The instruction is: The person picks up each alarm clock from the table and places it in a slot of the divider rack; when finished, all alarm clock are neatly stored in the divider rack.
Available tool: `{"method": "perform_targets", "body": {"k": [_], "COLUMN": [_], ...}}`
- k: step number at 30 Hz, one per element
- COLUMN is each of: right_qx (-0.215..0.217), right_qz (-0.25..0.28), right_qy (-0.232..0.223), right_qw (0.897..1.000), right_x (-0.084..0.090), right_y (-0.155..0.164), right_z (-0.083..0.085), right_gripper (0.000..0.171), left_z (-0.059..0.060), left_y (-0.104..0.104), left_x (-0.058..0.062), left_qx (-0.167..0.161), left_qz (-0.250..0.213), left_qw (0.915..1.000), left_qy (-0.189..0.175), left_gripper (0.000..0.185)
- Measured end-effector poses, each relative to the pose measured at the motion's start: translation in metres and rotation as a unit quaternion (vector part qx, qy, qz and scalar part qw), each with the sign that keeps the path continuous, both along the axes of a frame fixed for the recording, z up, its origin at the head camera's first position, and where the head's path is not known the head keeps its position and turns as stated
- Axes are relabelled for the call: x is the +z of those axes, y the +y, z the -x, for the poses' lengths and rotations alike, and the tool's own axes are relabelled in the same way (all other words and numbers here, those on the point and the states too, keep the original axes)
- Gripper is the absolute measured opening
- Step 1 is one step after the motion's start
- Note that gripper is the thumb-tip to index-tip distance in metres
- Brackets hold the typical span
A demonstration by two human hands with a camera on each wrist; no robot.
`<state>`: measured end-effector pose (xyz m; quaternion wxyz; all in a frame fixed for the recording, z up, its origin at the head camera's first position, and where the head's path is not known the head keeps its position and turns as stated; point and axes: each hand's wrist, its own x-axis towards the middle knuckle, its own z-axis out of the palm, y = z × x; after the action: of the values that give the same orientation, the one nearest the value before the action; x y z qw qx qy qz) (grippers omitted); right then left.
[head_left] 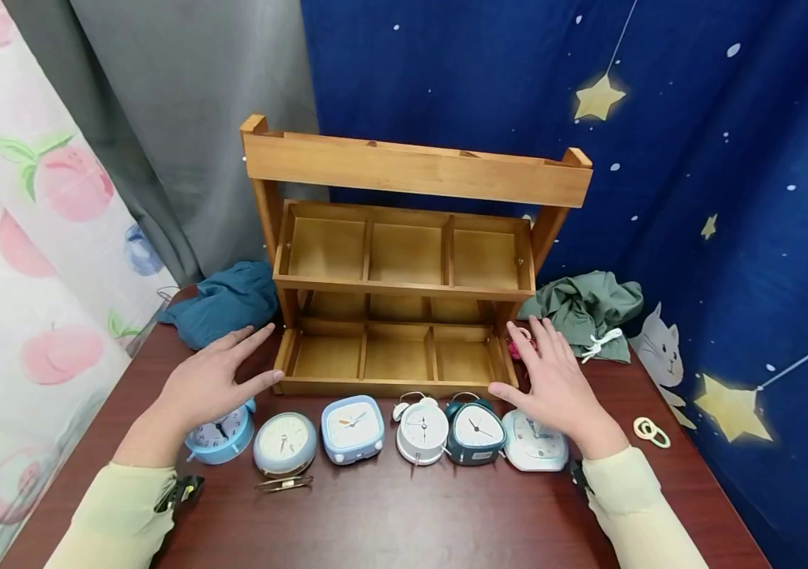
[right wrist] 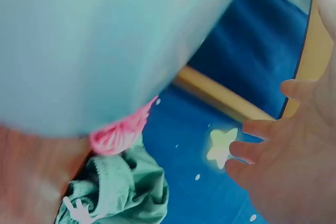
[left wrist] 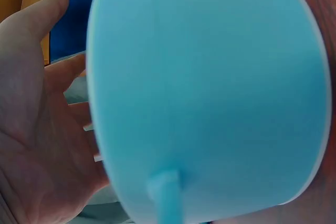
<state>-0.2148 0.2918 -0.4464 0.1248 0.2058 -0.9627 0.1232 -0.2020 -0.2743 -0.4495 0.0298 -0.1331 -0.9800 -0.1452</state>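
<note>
My left hand (head_left: pixel 208 383) hovers, fingers spread and holding nothing, over the blue twin-bell alarm clock (head_left: pixel 222 438) at the row's left end. In the left wrist view that clock's light blue back (left wrist: pixel 210 87) fills most of the picture. My right hand (head_left: pixel 553 379) is likewise spread and free, above the pale square clock (head_left: pixel 535 444) at the right end. Between them stand a round blue-grey clock (head_left: pixel 285 444), a light blue square clock (head_left: pixel 352 429), a white twin-bell clock (head_left: pixel 422 433) and a dark green clock (head_left: pixel 476 433). Behind the row rises a wooden tiered shelf (head_left: pixel 404 387) with bare compartments.
A teal cloth (head_left: pixel 229 304) lies left of the shelf, a green cloth bag (head_left: pixel 588 308) with white cord right of it. Pink yarn (right wrist: pixel 121 132) sits beside the bag. Cream rings (head_left: pixel 651 432) lie at the right; a small metal piece (head_left: pixel 284 484) lies before the round clock.
</note>
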Motion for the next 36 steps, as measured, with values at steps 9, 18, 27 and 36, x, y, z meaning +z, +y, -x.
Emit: {"method": "perform_targets", "body": {"k": [9, 18, 27, 36], "right_qx": [0.059, 0.116, 0.168, 0.237], "right_qz": [-0.013, -0.037, -0.064, -0.08], "right_qy": [-0.012, -0.056, -0.078, -0.108], "right_qw": [0.998, 0.991, 0.981, 0.962], "right_x": [0.011, 0.021, 0.037, 0.046], "right_y": [-0.019, -0.045, -0.073, -0.115], "right_z": [-0.005, -0.006, -0.004, -0.003], "right_gripper": [0.109, 0.113, 0.115, 0.113], "left_z": [0.003, 0.007, 0.013, 0.017], "left_y": [-0.004, -0.006, -0.008, -0.01], "left_x": [-0.007, -0.011, -0.021, -0.022], "left_qx": [-0.019, -0.027, -0.056, -0.058], "left_qz": [-0.036, -0.05, -0.082, -0.084], "left_qw": [0.9982, 0.9956, 0.9909, 0.9891], "left_qy": [-0.043, -0.074, -0.092, -0.106], "left_gripper": [0.096, 0.095, 0.09, 0.089]}}
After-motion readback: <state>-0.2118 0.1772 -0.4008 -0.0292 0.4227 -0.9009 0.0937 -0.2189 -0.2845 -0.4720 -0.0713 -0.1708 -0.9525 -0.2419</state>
